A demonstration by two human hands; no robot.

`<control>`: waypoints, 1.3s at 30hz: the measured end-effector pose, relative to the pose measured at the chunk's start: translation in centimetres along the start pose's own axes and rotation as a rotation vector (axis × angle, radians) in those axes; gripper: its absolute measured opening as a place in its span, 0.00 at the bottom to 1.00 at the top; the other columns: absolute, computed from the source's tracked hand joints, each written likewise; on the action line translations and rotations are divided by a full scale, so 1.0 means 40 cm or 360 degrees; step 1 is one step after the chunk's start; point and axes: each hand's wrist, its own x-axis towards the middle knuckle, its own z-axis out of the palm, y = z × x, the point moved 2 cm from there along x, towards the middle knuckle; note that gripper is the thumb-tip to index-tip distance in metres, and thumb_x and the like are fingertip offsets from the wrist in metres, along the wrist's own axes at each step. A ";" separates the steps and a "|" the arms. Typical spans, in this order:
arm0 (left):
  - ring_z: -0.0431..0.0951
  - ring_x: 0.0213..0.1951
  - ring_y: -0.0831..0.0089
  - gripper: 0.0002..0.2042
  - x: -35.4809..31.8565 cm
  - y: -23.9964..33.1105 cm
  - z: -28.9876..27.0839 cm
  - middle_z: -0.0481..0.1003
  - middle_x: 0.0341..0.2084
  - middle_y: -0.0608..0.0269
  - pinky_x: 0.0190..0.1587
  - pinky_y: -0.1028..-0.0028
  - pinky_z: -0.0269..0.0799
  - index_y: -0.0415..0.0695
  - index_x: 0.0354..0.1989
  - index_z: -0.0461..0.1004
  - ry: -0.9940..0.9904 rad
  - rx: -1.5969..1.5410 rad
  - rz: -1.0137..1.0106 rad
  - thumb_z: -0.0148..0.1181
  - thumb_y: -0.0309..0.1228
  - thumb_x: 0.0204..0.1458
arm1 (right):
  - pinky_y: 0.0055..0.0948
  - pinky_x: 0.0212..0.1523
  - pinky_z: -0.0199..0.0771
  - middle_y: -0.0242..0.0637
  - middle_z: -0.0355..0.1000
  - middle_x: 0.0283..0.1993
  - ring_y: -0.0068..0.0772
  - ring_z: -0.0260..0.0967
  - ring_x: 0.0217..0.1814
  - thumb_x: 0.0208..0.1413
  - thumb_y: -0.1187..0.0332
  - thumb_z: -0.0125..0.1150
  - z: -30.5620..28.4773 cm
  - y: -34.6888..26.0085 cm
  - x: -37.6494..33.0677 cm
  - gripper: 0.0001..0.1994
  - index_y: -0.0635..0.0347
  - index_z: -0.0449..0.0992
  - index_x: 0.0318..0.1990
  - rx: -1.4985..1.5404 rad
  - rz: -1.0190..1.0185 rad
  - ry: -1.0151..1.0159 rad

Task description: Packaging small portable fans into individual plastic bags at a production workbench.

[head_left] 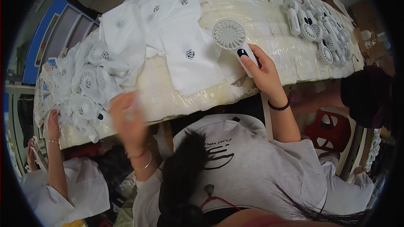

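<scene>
My right hand [266, 70] is wrapped round the handle of a white handheld fan [229, 34], its thumb next to the dark display on the handle. The fan's round grille points away from me over the table. My left hand [129, 120] is raised by the table's near edge and smeared by motion, so its fingers cannot be read. Beside it lies a heap of bagged fans [88, 80] in thin whitish pouches. Between my hands and farther back, flat white pouches [185, 50] with a small dark print are spread in overlapping layers.
The table [269, 25] is covered in taped clear plastic. Several unbagged fans [328, 33] lie piled at its far right. A co-worker's hand [53, 122] touches the left heap; another person's arm [324, 98] is at right. Beneath the table's right side stands a red stool [330, 130].
</scene>
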 end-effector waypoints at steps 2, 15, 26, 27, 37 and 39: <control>0.69 0.36 0.66 0.09 0.041 0.056 0.076 0.72 0.33 0.61 0.41 0.74 0.66 0.40 0.36 0.74 -0.0449 -0.0222 0.0210 0.57 0.19 0.44 | 0.17 0.34 0.61 0.33 0.68 0.36 0.22 0.61 0.33 0.55 0.70 0.55 0.025 -0.012 -0.018 0.16 0.64 0.69 0.50 0.0016 -0.0005 -0.0042; 0.68 0.29 0.74 0.06 0.049 0.037 0.208 0.71 0.30 0.65 0.34 0.79 0.65 0.40 0.33 0.73 -0.1074 -0.0537 -0.0251 0.57 0.23 0.46 | 0.15 0.32 0.65 0.39 0.72 0.41 0.21 0.66 0.34 0.56 0.73 0.52 0.054 0.013 -0.025 0.22 0.64 0.62 0.58 0.0173 0.0043 -0.0177; 0.65 0.28 0.77 0.02 0.037 0.053 0.178 0.69 0.28 0.66 0.33 0.81 0.62 0.39 0.32 0.71 -0.0655 -0.1093 -0.0536 0.54 0.21 0.49 | 0.16 0.17 0.63 0.49 0.73 0.35 0.23 0.66 0.23 0.57 0.72 0.52 0.114 -0.036 -0.088 0.33 0.58 0.45 0.68 0.1528 0.0714 -0.1069; 0.64 0.28 0.77 0.02 0.034 0.065 0.177 0.69 0.28 0.66 0.33 0.81 0.62 0.39 0.32 0.71 -0.0653 -0.1220 -0.0542 0.53 0.21 0.50 | 0.16 0.16 0.63 0.49 0.73 0.36 0.23 0.66 0.22 0.58 0.72 0.51 0.130 -0.034 -0.088 0.33 0.58 0.44 0.68 0.1550 0.0778 -0.1158; 0.65 0.28 0.69 0.05 0.002 0.045 0.171 0.69 0.29 0.64 0.35 0.76 0.63 0.41 0.30 0.69 -0.0349 -0.0864 0.0224 0.53 0.18 0.45 | 0.17 0.24 0.68 0.49 0.72 0.42 0.27 0.70 0.30 0.63 0.67 0.43 0.176 -0.072 -0.102 0.29 0.60 0.42 0.69 0.1004 0.0871 -0.0526; 0.65 0.28 0.68 0.05 0.004 0.055 0.177 0.69 0.29 0.63 0.35 0.75 0.63 0.41 0.30 0.69 -0.0355 -0.0631 0.0414 0.53 0.18 0.44 | 0.19 0.25 0.69 0.50 0.71 0.44 0.29 0.70 0.31 0.64 0.66 0.42 0.196 -0.078 -0.105 0.29 0.61 0.41 0.69 0.0964 0.0870 -0.0417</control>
